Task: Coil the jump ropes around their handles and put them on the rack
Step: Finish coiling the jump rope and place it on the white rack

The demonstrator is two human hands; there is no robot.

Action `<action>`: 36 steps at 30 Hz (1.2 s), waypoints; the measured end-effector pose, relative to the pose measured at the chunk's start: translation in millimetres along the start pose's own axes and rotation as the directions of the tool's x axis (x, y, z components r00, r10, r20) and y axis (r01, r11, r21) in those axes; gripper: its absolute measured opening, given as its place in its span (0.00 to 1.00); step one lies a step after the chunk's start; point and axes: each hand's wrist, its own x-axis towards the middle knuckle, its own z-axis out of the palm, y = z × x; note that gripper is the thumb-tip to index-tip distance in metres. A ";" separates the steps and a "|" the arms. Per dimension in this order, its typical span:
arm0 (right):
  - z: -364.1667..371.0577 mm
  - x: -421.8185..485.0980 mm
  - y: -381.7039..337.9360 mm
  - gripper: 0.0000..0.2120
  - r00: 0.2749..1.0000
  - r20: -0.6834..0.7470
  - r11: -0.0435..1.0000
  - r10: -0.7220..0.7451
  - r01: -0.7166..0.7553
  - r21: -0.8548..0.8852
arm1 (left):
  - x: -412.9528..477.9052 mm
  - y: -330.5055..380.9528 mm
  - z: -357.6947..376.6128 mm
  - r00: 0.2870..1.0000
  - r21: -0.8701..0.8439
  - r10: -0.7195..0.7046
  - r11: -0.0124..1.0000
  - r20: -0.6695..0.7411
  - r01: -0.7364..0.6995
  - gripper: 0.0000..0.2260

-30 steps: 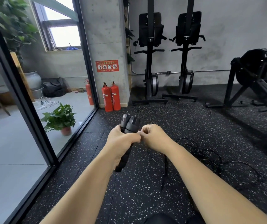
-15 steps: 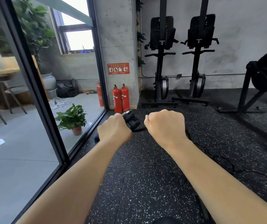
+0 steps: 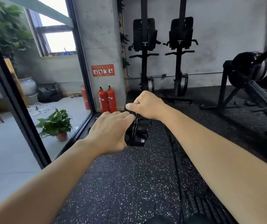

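Observation:
My left hand (image 3: 111,131) grips the two black jump rope handles (image 3: 137,135), held together in front of me with their butt ends toward the camera. A thin black rope (image 3: 135,125) crosses over the handles in a loop. My right hand (image 3: 145,105) is just above and beyond the handles, fingers curled, pinching the rope between thumb and forefinger. The rest of the rope (image 3: 174,159) hangs down under my right forearm to the speckled rubber floor. No rack is in view.
A glass wall with a black frame (image 3: 24,113) runs along the left, a potted plant (image 3: 57,123) behind it. Red fire extinguishers (image 3: 107,99) stand by a concrete pillar. Two upright black machines (image 3: 161,54) line the far wall; another black machine (image 3: 250,81) stands at right.
My right hand has lifted up and over the handles, carrying the rope across them. My left hand has turned the handles so their butt ends face me.

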 end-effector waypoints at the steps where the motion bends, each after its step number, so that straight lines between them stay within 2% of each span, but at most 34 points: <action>1: 3.4 -1.4 4.4 0.26 0.999 0.033 0.982 0.040 -0.045 0.181 | -0.7 0.4 -1.6 1.000 -0.060 -0.012 0.998 0.004 0.012 0.14; 3: 10.6 -10.2 11.1 0.23 0.986 0.135 0.855 0.097 -0.152 0.496 | -0.7 2.5 -4.4 0.999 -0.192 -0.043 0.980 -0.006 0.041 0.18; 5: 23.0 -17.2 17.9 0.18 0.967 0.228 0.640 0.111 -0.245 0.728 | 0.9 7.1 -5.1 0.994 -0.330 -0.106 0.939 -0.021 0.094 0.21; 7: 34.8 -21.9 19.2 0.10 0.955 0.237 0.443 0.181 -0.294 0.847 | 4.5 12.3 -1.3 0.975 -0.386 -0.224 0.899 -0.001 0.206 0.17; 8: 38.0 -24.3 16.4 0.10 0.949 0.215 0.398 0.231 -0.294 0.869 | 7.4 12.7 2.9 0.954 -0.402 -0.300 0.872 0.010 0.278 0.17; 9: 42.8 -25.9 14.9 0.12 0.944 0.175 0.406 0.279 -0.282 0.869 | 10.6 11.8 7.7 0.927 -0.424 -0.374 0.836 0.027 0.349 0.17; 11: 53.8 -31.1 14.3 0.16 0.944 0.060 0.497 0.325 -0.225 0.838 | 16.3 7.8 17.8 0.865 -0.466 -0.497 0.750 0.072 0.469 0.16; 13: 64.4 -35.5 14.2 0.15 0.946 -0.017 0.566 0.324 -0.180 0.805 | 20.5 4.4 27.2 0.806 -0.517 -0.580 0.659 0.114 0.547 0.15; 16: 69.3 -42.6 13.1 0.16 0.948 -0.015 0.560 0.317 -0.175 0.810 | 23.7 0.7 38.2 0.724 -0.553 -0.670 0.546 0.164 0.630 0.13; 19: 67.3 -48.9 13.7 0.16 0.967 0.011 0.578 0.253 -0.160 0.801 | 22.8 -5.3 46.4 0.665 -0.518 -0.722 0.501 0.191 0.693 0.19; 23: 67.4 -44.9 18.9 0.19 0.968 -0.039 0.704 0.246 -0.151 0.694 | 21.2 -6.9 49.6 0.656 -0.492 -0.723 0.498 0.219 0.714 0.20; 26: 63.4 -44.1 19.6 0.21 0.970 -0.048 0.718 0.238 -0.143 0.681 | 21.2 -6.8 45.5 0.672 -0.549 -0.677 0.453 0.300 0.702 0.25; 29: 61.7 -44.0 20.5 0.20 0.972 -0.055 0.714 0.230 -0.131 0.688 | 19.8 -8.0 45.1 0.679 -0.592 -0.671 0.427 0.299 0.684 0.28; 31: 62.6 -45.0 20.8 0.21 0.973 -0.059 0.714 0.221 -0.120 0.690 | 20.2 -6.2 44.9 0.674 -0.587 -0.675 0.426 0.300 0.688 0.25; 34: 64.7 -47.1 21.8 0.24 0.974 -0.075 0.752 0.213 -0.114 0.649 | 23.1 -0.9 44.1 0.657 -0.499 -0.699 0.478 0.284 0.723 0.18; 36: 65.7 -47.5 23.7 0.25 0.972 -0.085 0.772 0.218 -0.119 0.625 | 22.9 1.5 44.1 0.653 -0.501 -0.704 0.474 0.278 0.724 0.18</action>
